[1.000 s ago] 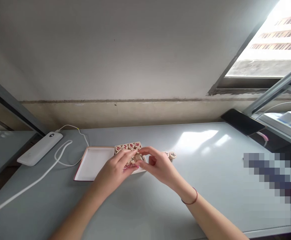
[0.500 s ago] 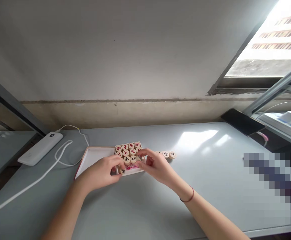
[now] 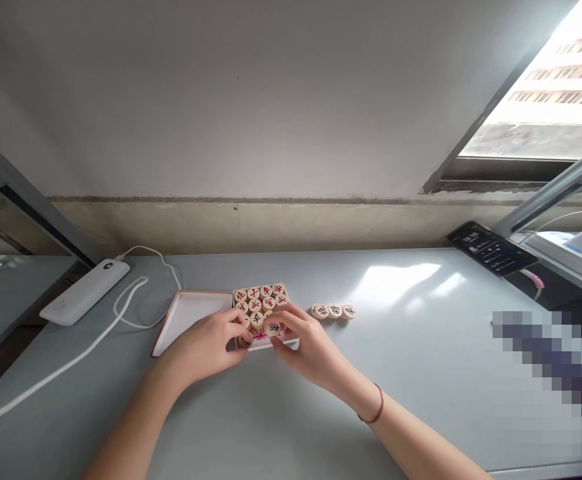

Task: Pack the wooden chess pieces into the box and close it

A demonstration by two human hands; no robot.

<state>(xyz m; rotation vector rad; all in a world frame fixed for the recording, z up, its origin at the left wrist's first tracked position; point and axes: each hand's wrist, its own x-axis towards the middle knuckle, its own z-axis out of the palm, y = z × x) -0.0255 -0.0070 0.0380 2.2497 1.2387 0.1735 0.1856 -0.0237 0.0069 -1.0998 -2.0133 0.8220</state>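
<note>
An opened box (image 3: 291, 345) holds several round wooden pieces with red and black characters, set in rows. My left hand (image 3: 215, 343) reaches over its near left corner, thumb and fingers around a dark-marked piece (image 3: 245, 341). Between the thumb and fingers of my right hand (image 3: 303, 337) is a piece with a black character (image 3: 273, 329), above the box's near part. A patterned pink area of the box floor shows between the hands. To the right of the box, several pieces (image 3: 335, 311) stand in a short row on the table.
The box lid (image 3: 193, 313) lies open on the left. Farther left are a white power bank (image 3: 85, 292) and a looping white cable (image 3: 61, 377). A phone (image 3: 493, 248) with a lit screen rests at the back right, beside a metal frame.
My right hand has shifted slightly left and toward me with its piece. More of the row on the right is uncovered. The phone screen has lit up, and the view has shifted a little.
</note>
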